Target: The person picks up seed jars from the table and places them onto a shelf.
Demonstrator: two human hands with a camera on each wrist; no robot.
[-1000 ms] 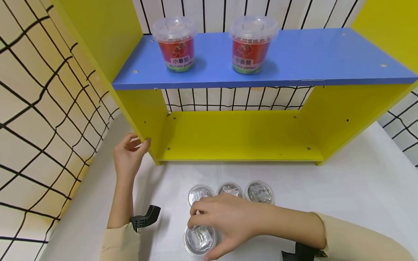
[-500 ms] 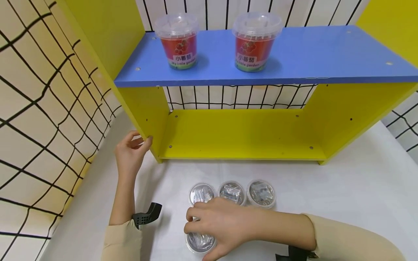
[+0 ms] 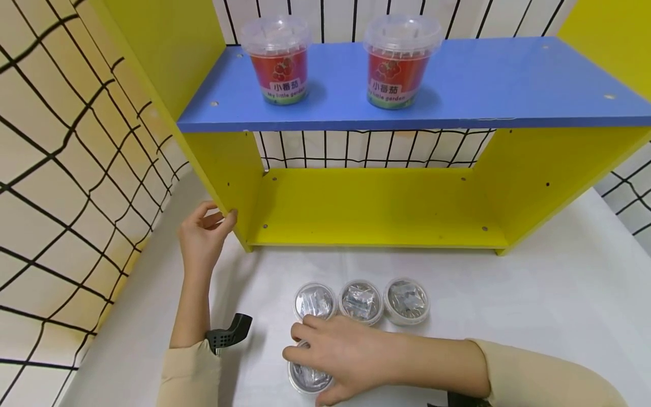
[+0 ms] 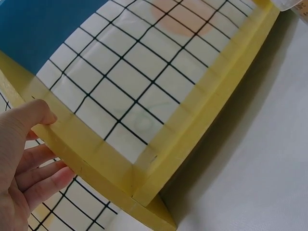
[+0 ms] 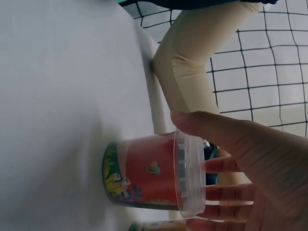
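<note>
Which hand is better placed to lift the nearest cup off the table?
The right hand: its fingers already curl round the lid of the nearest cup. The left hand grips the yellow shelf's side panel, apart from the cups.

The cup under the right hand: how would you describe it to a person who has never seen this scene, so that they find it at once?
On the white table, in front of the yellow shelf unit, three lidded cups stand in a row. One more cup stands alone in front of that row, nearer the person. It is the only one with the right hand gripping its clear lid from above.
</note>
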